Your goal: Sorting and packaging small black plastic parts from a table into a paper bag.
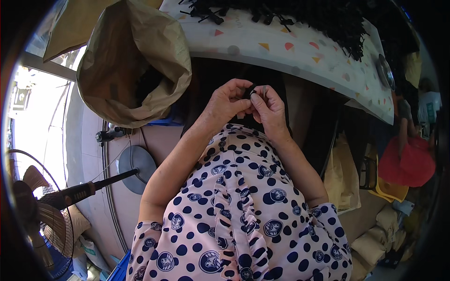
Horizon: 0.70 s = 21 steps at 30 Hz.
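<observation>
Both hands on one small black piece, held close to the chest below the table edge.

The small black piece (253, 91) sits pinched between the left hand (228, 104) and the right hand (268, 108) — each grip is clenched on it with fingertips, thumbs meeting over it; its exact shape is too small to tell. By the look of things the work is mid-way: one piece in hand, a large heap of black pieces (300, 18) lying on the patterned table (290, 51) — too many and too tangled to count — and one open brown paper sack (131, 65) to the left with dark pieces showing inside. Further out: one standing fan (42, 206), several stacked tan bags (375, 234) at lower right.
</observation>
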Motion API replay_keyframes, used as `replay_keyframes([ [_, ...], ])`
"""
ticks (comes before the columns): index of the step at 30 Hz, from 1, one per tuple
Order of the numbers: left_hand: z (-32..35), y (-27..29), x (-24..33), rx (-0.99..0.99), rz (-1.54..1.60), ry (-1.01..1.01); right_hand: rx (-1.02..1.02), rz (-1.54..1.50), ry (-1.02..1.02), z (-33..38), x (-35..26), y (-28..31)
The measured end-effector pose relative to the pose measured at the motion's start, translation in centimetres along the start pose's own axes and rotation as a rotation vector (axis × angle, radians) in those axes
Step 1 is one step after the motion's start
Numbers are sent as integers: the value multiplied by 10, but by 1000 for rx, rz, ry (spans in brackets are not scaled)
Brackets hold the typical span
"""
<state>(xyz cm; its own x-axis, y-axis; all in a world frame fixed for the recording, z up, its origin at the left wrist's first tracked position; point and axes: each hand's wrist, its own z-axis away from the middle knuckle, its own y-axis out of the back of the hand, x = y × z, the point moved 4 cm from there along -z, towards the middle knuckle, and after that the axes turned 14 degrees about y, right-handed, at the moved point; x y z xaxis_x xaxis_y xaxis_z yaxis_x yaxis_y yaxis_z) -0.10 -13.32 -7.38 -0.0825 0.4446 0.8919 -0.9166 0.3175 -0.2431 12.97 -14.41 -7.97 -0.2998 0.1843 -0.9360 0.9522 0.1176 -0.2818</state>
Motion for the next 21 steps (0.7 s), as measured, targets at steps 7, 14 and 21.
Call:
replay_keyframes([
  [7, -6, -5, -17, 99, -19, 27, 26, -23, -63, 0, 9, 16],
  [14, -3, -12, -18, 178, -112, -3, 25, -41, -155, 1, 14, 22],
  [21, -5, -9, -17, 252, -199, -112, -100, 70, -138, 4, 4, 15],
])
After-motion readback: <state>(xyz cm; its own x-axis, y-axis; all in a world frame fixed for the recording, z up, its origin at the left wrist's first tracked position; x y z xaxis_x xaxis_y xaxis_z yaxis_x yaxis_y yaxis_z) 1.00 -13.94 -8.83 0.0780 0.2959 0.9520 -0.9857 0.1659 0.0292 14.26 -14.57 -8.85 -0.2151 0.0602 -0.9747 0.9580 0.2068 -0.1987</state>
